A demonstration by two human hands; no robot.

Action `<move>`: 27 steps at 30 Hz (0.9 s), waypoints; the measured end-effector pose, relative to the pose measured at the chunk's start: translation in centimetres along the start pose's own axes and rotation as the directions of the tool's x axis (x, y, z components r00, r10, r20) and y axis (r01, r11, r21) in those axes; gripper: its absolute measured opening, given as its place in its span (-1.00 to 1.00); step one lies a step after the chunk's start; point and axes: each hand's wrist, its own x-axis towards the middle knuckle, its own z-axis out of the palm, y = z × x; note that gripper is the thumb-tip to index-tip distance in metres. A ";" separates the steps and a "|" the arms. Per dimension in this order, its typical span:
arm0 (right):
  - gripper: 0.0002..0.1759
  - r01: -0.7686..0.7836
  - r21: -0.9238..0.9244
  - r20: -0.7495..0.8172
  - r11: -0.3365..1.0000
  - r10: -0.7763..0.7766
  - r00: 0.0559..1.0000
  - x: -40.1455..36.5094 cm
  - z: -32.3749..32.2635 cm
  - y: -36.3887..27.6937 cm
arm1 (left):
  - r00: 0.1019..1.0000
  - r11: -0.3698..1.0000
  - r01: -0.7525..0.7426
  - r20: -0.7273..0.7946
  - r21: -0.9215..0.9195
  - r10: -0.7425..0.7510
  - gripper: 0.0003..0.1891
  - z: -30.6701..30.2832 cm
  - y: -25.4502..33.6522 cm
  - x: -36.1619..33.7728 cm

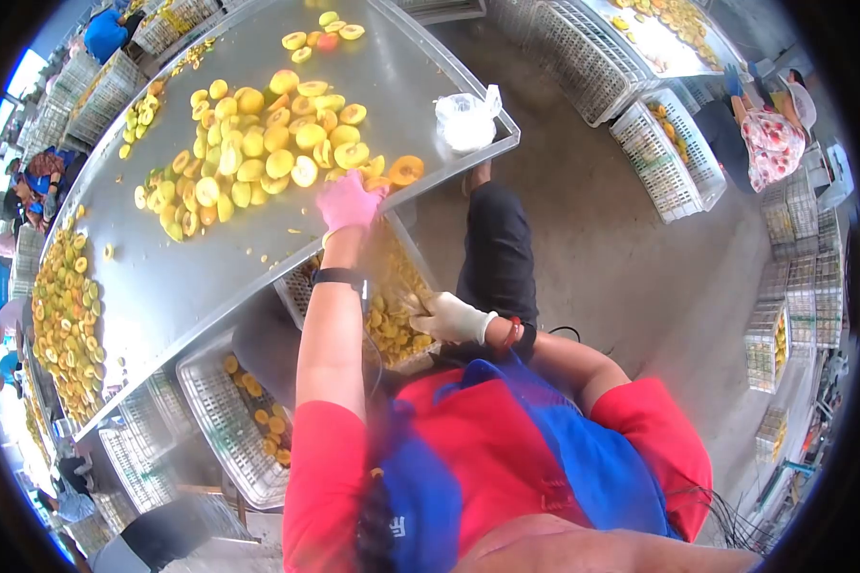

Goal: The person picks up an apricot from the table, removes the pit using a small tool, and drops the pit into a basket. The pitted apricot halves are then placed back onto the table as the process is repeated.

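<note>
Centre frame, the left hand (349, 202), fingers bunched together, seems to rake fruit halves (258, 153) off the counter (162, 277) into the crate (301, 291), needing a steady pull; the right hand (454, 318) hides its fingers' state.

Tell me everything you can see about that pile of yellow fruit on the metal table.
The pile of fruit is dozens of halved yellow fruits, some tinted orange, many cut face up. They lie loose in one spread-out heap on the grey metal table, close to its near edge. The left hand, in a pink glove, rests on the heap's near edge among the closest halves. The right hand, in a white glove, is apart from it, lower down at a crate.
</note>
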 end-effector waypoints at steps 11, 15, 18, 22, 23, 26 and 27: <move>-0.68 0.457 -0.084 -0.200 0.886 -0.464 0.863 1.8 -0.2 1.7 | 0.989 0.056 0.065 0.056 -0.996 -0.138 -0.59 -2.1 -3.2 -6.6; -0.68 0.634 -0.498 -0.260 0.592 -0.799 0.542 0.6 -0.6 -2.8 | 1.000 -0.190 0.007 0.007 -0.982 -0.002 -0.52 -4.5 -1.9 -11.6; -0.70 0.643 -0.632 -0.179 0.433 -0.889 0.422 -0.4 -1.0 -5.6 | 0.997 -0.236 -0.075 -0.079 -0.969 0.008 -0.48 -5.6 -1.0 -14.0; -0.74 0.677 -0.365 -0.350 0.639 -0.768 0.536 -0.6 0.2 -6.8 | 0.983 -0.162 -0.178 -0.184 -0.971 0.022 -0.38 -5.9 -0.6 -15.9; -0.74 0.646 -0.335 -0.370 0.686 -0.726 0.580 -0.9 0.5 -6.9 | 0.981 -0.105 -0.192 -0.193 -0.976 0.007 -0.34 -5.9 -0.6 -16.2; -0.73 0.692 -0.307 -0.358 0.653 -0.753 0.552 -0.8 1.2 -6.7 | 0.944 0.096 -0.319 -0.325 -0.943 -0.051 -0.36 -5.1 -0.6 -16.6; -0.73 0.695 -0.308 -0.347 0.649 -0.757 0.554 -0.6 1.3 -6.6 | 0.933 0.120 -0.340 -0.351 -0.933 -0.080 -0.38 -4.9 -0.5 -16.7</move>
